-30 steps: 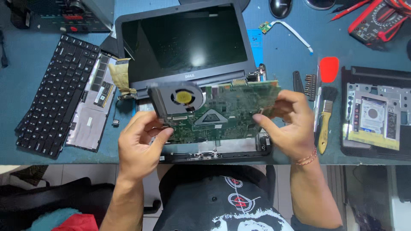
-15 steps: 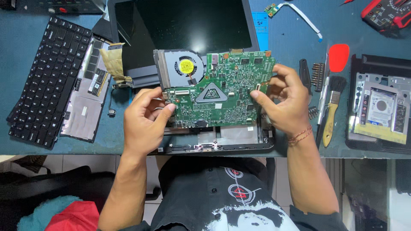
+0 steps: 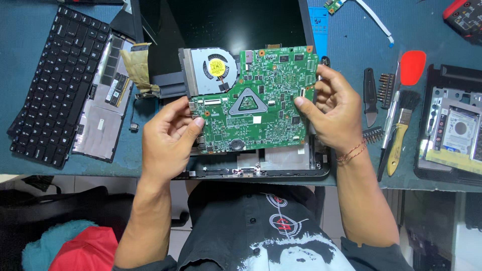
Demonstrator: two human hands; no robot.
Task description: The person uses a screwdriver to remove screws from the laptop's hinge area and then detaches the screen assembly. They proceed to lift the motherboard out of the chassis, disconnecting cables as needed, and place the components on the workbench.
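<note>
Motherboard (image 3: 251,100) lifted closer, flatter than before.
My left hand (image 3: 168,140) and right hand (image 3: 334,108) clamp its edges (fan (image 3: 217,69) top-left) above laptop base (image 3: 281,168).

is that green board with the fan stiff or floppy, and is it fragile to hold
Probably stiff: the board stays flat held only at its edges by the left hand and right hand. Likely fragile, with bare small parts. The fan corner may weigh more.

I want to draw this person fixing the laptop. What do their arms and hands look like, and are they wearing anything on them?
Both arms are bare from wrist to elbow: no gloves and no long sleeves. The left hand wears nothing, no ring or watch. The right hand has a thin reddish string bracelet looped round the wrist. Dark sleeve edges just show near the elbows at the bottom of the picture.
</note>
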